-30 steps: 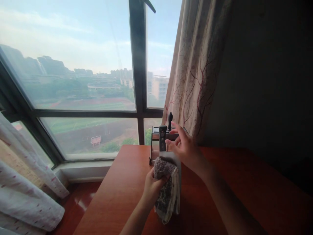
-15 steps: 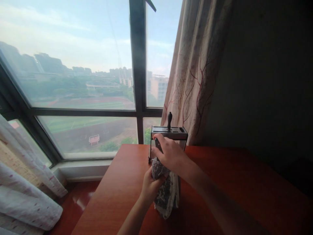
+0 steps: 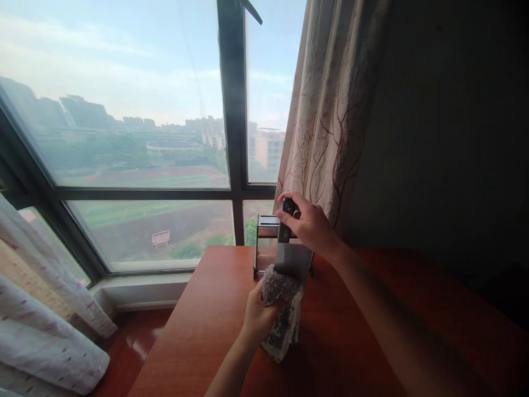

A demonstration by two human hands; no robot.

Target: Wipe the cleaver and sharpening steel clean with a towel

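Fingers of our right hand (image 3: pixel 312 226) hold the cleaver (image 3: pixel 290 259), raised since moments ago; more blade shows above the cloth (image 3: pixel 280 286) our left hand (image 3: pixel 260 313) clutches, so it is apparently partly withdrawn.

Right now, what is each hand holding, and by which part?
The right hand holds a cleaver by its black handle; the left hand grips a grey cloth near its bunched upper end.
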